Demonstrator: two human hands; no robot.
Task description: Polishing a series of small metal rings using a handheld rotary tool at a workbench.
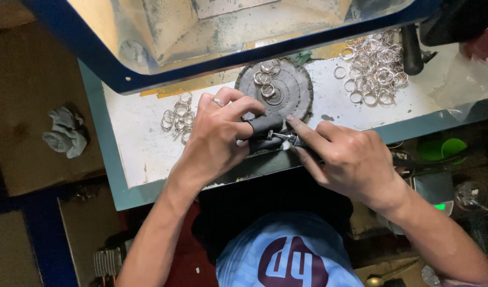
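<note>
My left hand [218, 135], a ring on one finger, grips a dark cloth-wrapped piece [262, 127] at the front of a round grey buffing wheel [292, 87]. My right hand [344, 157] holds a thin metal tool [282, 137] with its tip against that wrapped piece. A few silver rings [266, 79] lie on top of the wheel. A small heap of silver rings [177, 117] sits just left of my left hand. A larger heap of rings [374, 66] lies at the far right of the white bench top [143, 143].
A blue-framed clear guard [201, 48] hangs over the back of the bench. A crumpled grey rag [67, 132] lies on the brown surface at left. A black handle [411, 50] stands beside the right ring heap. Green round objects [443, 149] sit lower right.
</note>
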